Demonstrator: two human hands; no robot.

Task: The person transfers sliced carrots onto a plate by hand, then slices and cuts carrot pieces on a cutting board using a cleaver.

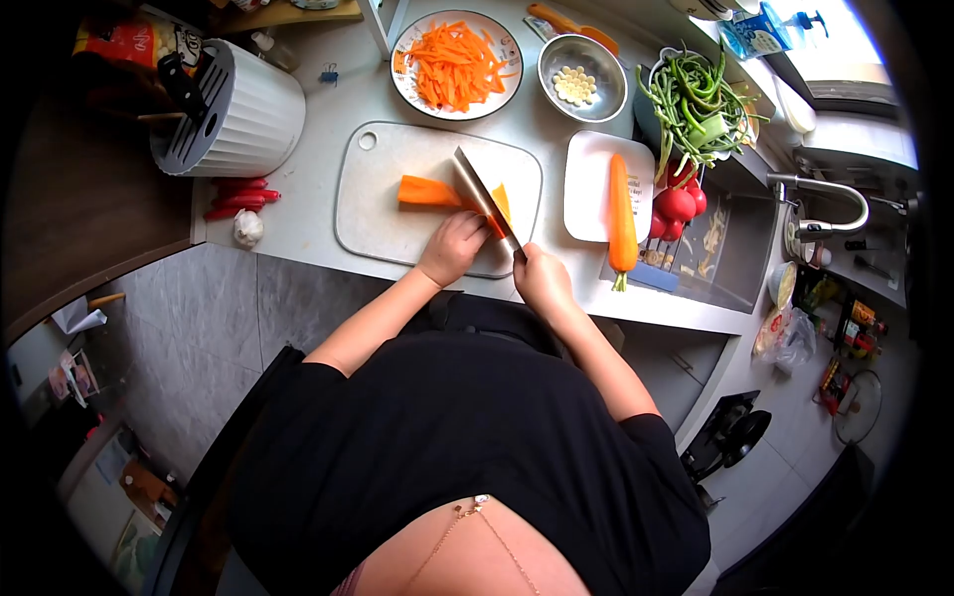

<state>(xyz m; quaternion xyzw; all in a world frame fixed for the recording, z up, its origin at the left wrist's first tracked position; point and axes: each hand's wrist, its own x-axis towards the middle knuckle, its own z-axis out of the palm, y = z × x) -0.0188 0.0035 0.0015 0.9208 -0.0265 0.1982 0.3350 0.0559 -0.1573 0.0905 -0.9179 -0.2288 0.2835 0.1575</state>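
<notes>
My right hand point(544, 283) is wrapped round the handle of a kitchen knife point(478, 188). Its blade slants up and left over the white cutting board point(373, 223). Beside the blade my left hand point(457, 246) has its fingers bent and pressed on a carrot piece, mostly hidden by the fingers and the knife. A bit of orange carrot point(502, 203) shows on the blade's right side. Another thick carrot chunk point(428, 191) lies on the board just above my left fingers.
Behind the board stand a plate point(397, 83) of carrot strips and a metal bowl point(614, 111) with pale round pieces. To the right are a whole carrot point(622, 214) on a white tray point(586, 189), green beans point(696, 99), radishes point(676, 206) and the sink point(730, 268). Garlic point(248, 227) lies left.
</notes>
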